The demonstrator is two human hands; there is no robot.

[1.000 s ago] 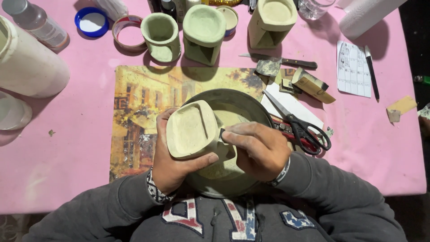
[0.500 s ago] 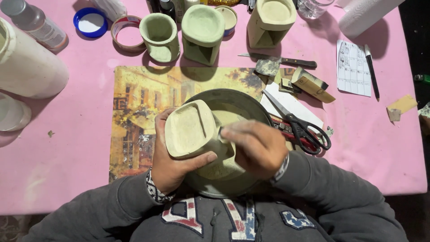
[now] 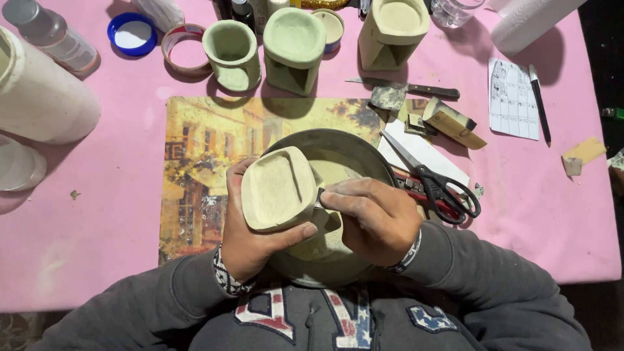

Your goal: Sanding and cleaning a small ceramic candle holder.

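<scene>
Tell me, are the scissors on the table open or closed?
Open. The scissors lie flat on the pink table beside the right hand, and their blades are spread apart in a narrow V.

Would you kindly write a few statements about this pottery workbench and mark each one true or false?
1. The left hand holds a pale unfired clay vessel over the round basin. True.
2. The right hand rests flat on the pink table. False: it works against the vessel's side.
3. The scissors lie right of the basin. True.
4. The blue lid sits on the picture mat. False: it lies on the pink tablecloth, far left.
</scene>
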